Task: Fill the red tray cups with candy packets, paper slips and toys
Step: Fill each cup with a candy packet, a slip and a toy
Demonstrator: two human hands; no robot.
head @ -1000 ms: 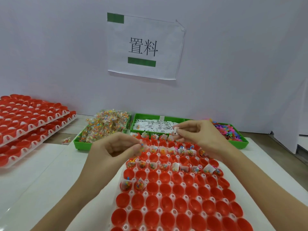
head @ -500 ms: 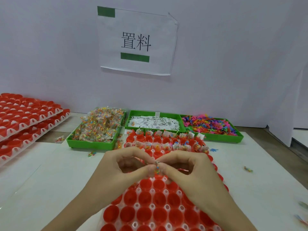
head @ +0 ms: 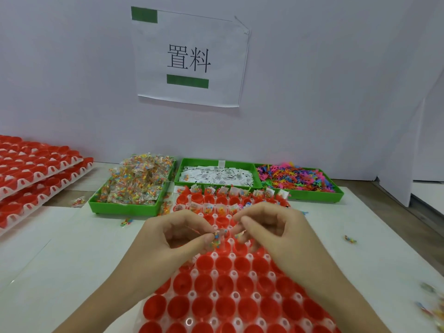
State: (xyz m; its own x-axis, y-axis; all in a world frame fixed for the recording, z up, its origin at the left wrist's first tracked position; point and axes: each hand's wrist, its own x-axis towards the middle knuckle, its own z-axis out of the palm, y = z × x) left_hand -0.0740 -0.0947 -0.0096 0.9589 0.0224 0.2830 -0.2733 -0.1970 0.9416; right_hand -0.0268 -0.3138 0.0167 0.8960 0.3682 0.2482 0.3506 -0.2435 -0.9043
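A red tray of cups lies in front of me; its far rows hold candy packets and paper slips, its near rows are bare. Both hands hover over the tray's middle. My left hand pinches a clear candy packet with coloured beads between thumb and forefinger. My right hand pinches another small candy packet just to the right of it. The two packets are close together, fingertips nearly touching.
Three green bins stand at the back: candy packets, paper slips, coloured toys. Stacked red trays sit at the left. Loose packets lie on the white table, with more at the right edge.
A second ago my hands were apart at the tray's far rows. They came together over the tray's middle, and the packets between my fingertips have now separated slightly.
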